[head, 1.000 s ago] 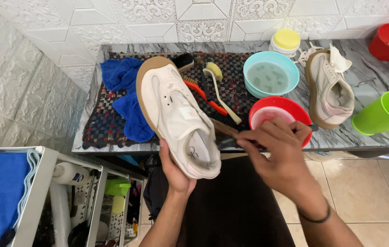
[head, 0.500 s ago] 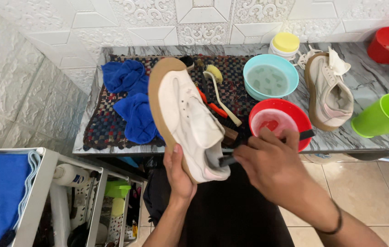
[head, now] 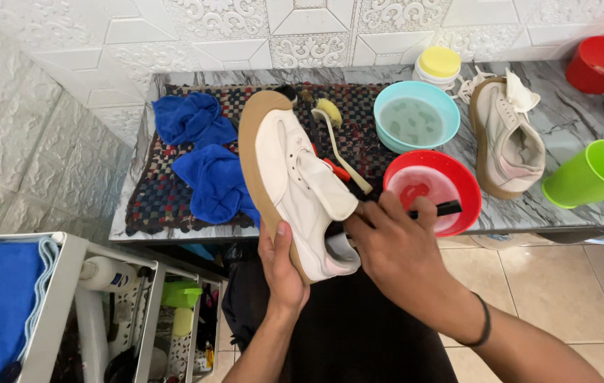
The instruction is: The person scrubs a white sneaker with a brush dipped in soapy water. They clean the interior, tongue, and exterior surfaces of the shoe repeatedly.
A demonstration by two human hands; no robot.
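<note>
My left hand [head: 284,268] grips a cream sneaker [head: 295,177] with a tan sole by its heel, tilted on its side above the counter's front edge. My right hand [head: 394,248] holds a black-handled brush [head: 440,209] and presses it into the shoe's heel opening; the bristles are hidden by my fingers. The brush handle sticks out over a red bowl [head: 461,181] holding pinkish liquid.
The second cream sneaker [head: 507,138] lies on the marble counter [head: 564,120]. A light blue bowl [head: 415,120] of water, a yellow-lidded tub [head: 438,65], a green cup [head: 593,174], a red bucket [head: 603,64], blue cloths [head: 202,152], a woven mat [head: 160,191] and brushes [head: 334,131] surround it. A shelf rack [head: 53,312] stands lower left.
My left hand has tipped the sneaker more upright and drawn it slightly nearer. My right hand moved left from beside the red bowl into the shoe's heel with the brush.
</note>
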